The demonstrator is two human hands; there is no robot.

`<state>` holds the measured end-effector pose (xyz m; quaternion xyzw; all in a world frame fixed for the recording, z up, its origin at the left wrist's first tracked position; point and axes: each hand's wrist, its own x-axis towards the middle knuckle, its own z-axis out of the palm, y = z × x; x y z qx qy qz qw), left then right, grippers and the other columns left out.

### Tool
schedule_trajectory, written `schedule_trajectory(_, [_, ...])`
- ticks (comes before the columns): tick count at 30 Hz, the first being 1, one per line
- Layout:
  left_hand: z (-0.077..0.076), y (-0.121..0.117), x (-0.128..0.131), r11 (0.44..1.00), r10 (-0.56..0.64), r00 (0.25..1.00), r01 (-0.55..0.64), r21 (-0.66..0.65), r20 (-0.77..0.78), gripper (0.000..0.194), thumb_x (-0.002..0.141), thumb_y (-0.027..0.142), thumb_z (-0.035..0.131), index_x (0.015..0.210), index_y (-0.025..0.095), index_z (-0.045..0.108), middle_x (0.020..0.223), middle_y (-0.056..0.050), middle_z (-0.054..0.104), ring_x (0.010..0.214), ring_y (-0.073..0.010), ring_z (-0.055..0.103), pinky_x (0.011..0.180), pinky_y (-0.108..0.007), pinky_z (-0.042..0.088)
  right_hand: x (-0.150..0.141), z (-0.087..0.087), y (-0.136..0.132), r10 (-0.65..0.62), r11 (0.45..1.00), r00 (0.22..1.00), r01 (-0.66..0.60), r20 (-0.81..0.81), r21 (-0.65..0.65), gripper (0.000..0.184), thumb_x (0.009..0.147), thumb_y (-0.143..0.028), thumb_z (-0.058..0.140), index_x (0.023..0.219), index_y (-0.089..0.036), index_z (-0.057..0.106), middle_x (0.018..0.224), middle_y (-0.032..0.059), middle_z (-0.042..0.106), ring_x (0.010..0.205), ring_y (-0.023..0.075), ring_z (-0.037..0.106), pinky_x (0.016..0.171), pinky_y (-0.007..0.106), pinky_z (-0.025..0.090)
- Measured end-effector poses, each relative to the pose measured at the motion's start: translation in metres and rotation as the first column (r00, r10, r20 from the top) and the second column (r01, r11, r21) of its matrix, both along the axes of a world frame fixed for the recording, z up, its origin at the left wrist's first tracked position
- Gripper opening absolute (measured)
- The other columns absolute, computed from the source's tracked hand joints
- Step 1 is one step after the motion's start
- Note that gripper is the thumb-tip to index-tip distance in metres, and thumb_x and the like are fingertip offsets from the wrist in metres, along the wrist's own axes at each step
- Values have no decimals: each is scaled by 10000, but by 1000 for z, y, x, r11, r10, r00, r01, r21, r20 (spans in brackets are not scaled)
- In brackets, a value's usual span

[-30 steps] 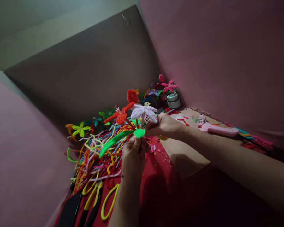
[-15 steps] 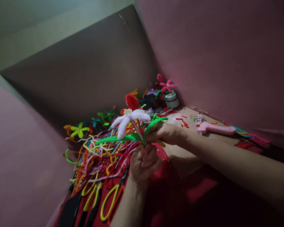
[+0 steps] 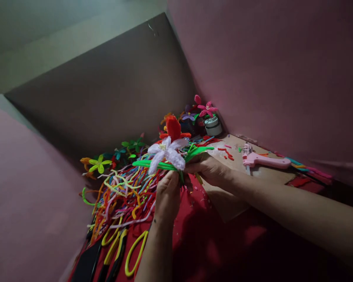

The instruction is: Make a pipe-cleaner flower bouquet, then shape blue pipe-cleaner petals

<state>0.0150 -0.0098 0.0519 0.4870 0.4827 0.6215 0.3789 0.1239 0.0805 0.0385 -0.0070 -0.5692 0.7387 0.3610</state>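
Note:
A pipe-cleaner flower bunch is held up in front of me. It has a white flower (image 3: pixel 172 153), a red flower (image 3: pixel 173 127) behind it, and long green leaves (image 3: pixel 153 164) spreading to both sides. My left hand (image 3: pixel 167 190) is closed around the stems from below, its fingertips partly hidden. My right hand (image 3: pixel 207 168) pinches the base of the green leaf on the right, close beside the left hand. Dark stem ends poke out under the leaves between both hands.
Loose coloured pipe cleaners (image 3: pixel 126 188) lie heaped at the left. Yellow-handled scissors (image 3: pixel 135 254) and pliers (image 3: pixel 116 250) rest in front of them. A pink glue gun (image 3: pixel 267 160) lies on cardboard (image 3: pixel 232 196) at the right. Finished flowers (image 3: pixel 207 109) and a white jar (image 3: pixel 213 126) stand behind.
The flower bunch has tipped and turned so the white flower faces me more. My left hand has rotated, its back now showing, and the right hand has stayed close to the leaf.

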Motion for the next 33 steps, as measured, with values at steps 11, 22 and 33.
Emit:
schedule_trajectory(11, [-15, 4, 6, 953, 283, 947, -261, 152, -153, 256, 781, 290, 556, 562, 166, 509, 470, 47, 454, 440, -69, 391, 463, -198, 311, -14, -5, -15, -241, 969, 970, 239, 30, 58, 237, 753, -346, 571, 614, -156, 603, 580, -2, 564, 528, 104, 517, 506, 234, 421])
schedule_trajectory(22, [-11, 2, 7, 973, 177, 974, -195, 121, 143, 234, 683, 259, 677, 563, 150, 509, 549, 50, 458, 502, -43, 423, 501, -154, 382, 0, 3, 5, -159, 978, 987, 163, -35, 130, 174, 639, -329, 681, 656, -159, 649, 607, -6, 572, 617, 112, 513, 586, 246, 420])
schedule_trajectory(33, [-15, 6, -4, 994, -109, 938, 102, 41, 330, 306, 630, 351, 723, 551, 149, 507, 458, 47, 428, 407, -47, 394, 405, -175, 322, 2, 12, -3, -28, 993, 999, 24, -32, -114, 158, 527, -202, 733, 539, -129, 594, 481, -51, 515, 431, 50, 424, 436, 189, 361])
